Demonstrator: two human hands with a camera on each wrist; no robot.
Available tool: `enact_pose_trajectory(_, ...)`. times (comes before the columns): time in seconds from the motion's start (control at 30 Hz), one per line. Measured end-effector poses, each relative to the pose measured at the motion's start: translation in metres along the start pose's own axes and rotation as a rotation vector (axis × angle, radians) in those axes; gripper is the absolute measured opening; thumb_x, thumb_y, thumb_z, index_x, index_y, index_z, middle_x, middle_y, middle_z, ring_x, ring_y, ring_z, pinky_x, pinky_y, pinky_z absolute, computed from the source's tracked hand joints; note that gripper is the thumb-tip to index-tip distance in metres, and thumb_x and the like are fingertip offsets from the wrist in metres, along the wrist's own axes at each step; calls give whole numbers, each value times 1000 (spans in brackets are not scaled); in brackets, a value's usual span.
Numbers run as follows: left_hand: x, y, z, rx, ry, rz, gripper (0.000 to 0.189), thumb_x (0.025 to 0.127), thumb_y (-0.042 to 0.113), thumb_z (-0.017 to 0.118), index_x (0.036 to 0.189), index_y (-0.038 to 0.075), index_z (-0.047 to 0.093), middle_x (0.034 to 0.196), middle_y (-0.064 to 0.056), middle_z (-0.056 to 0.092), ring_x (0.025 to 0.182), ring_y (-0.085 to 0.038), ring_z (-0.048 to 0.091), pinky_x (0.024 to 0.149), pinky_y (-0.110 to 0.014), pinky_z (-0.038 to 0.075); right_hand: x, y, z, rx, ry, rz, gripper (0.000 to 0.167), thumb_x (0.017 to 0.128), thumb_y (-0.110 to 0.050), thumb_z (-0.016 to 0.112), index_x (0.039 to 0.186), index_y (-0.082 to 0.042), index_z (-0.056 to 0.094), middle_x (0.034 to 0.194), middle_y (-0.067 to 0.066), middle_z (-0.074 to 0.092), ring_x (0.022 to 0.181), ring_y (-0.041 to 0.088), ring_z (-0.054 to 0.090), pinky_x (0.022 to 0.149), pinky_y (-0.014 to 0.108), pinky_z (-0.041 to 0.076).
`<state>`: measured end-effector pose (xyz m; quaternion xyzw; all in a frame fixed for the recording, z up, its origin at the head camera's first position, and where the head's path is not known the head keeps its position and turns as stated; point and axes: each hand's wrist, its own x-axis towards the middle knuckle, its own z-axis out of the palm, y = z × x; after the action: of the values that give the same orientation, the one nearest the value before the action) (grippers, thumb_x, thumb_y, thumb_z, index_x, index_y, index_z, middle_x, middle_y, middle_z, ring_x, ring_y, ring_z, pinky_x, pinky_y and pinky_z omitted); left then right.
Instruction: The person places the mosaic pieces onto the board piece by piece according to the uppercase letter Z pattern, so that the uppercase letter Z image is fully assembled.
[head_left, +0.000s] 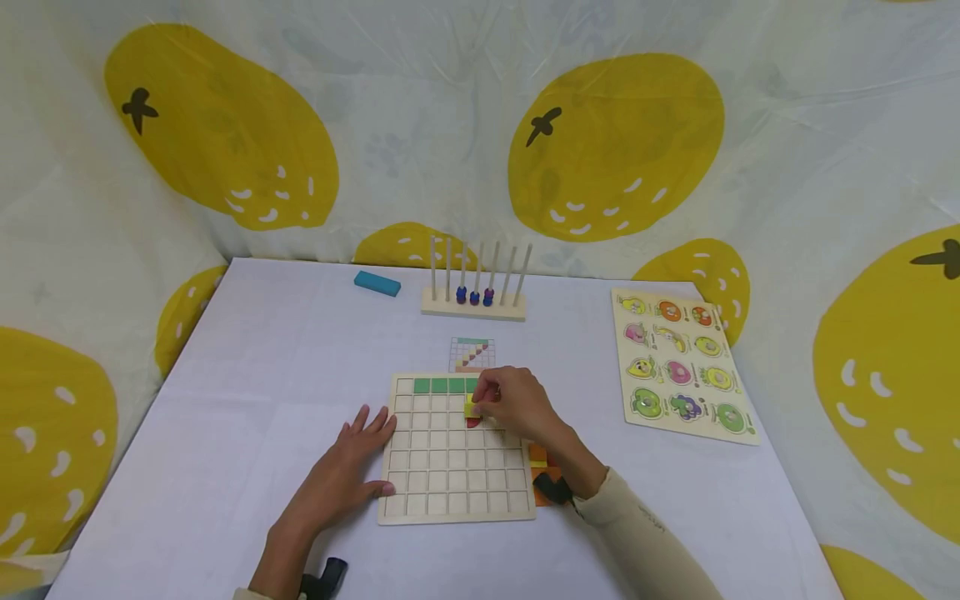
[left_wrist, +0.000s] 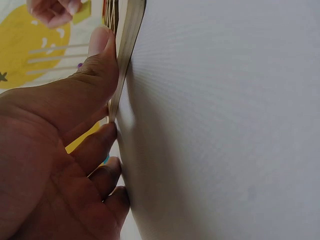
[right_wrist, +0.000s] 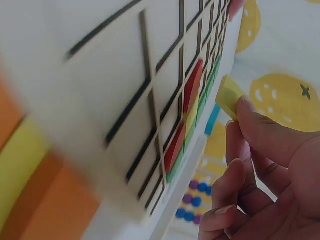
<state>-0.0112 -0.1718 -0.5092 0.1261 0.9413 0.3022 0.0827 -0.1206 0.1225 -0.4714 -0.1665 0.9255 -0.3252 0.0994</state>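
Wooden board (left_wrist: 127, 40) touched at its left edge by the left hand (left_wrist: 50, 145), yellow piece (left_wrist: 83, 12) held farther right by the right hand (left_wrist: 51, 12), pale rods (left_wrist: 55, 58) seen beyond.

The table (head_left: 247, 350) bears a grid board (head_left: 457, 482), abacus (head_left: 474, 310), puzzle (head_left: 687, 367), card (head_left: 472, 355), blue block (head_left: 377, 283) and, seemingly, orange pieces (head_left: 537, 451).

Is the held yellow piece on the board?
Off: the right hand pinches the yellow piece, apart from the board in the right wrist view.

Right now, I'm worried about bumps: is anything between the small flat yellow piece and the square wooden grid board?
Nothing visible: the right hand holds the yellow piece above the board, with open air between.
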Motion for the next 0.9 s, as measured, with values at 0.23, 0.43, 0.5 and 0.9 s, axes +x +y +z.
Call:
enact_pose_trajectory(0.23,1,1,-1,-3,-17,-17,104,74,25,96,163,9,42,172,-9,33,165,-40,17,133,-61,21,9,-15,15,-64,-43,16,20,87,-19,89,80,-22,71,72,-9,64,68,11,58,62,27,46)
enact_pose_trajectory(0.43,1,2,-2,4,-22,-21,104,75,24,96,162,9,43,172,-10,33,165,-40,16,133,-62,21,11,-18,23,-121,-60,14,21,88,-19,88,79,-23,69,73,-9,62,70,11,56,61,27,45)
enact_pose_trajectory(0.5,1,3,-2,5,-17,-17,103,74,24,96,162,8,43,171,-10,34,165,-40,17,133,-62,22,11,-18,24,-135,-69,6,21,88,-19,87,78,-23,69,73,-8,61,70,11,56,61,27,45)
enact_pose_trajectory(0.9,0,3,-1,24,1,-12,104,74,24,96,162,8,43,171,-11,35,165,-40,19,132,-61,23,3,-3,1,-19,-62,-45,16,89,-20,86,86,-24,72,75,-9,63,73,12,57,65,26,47)
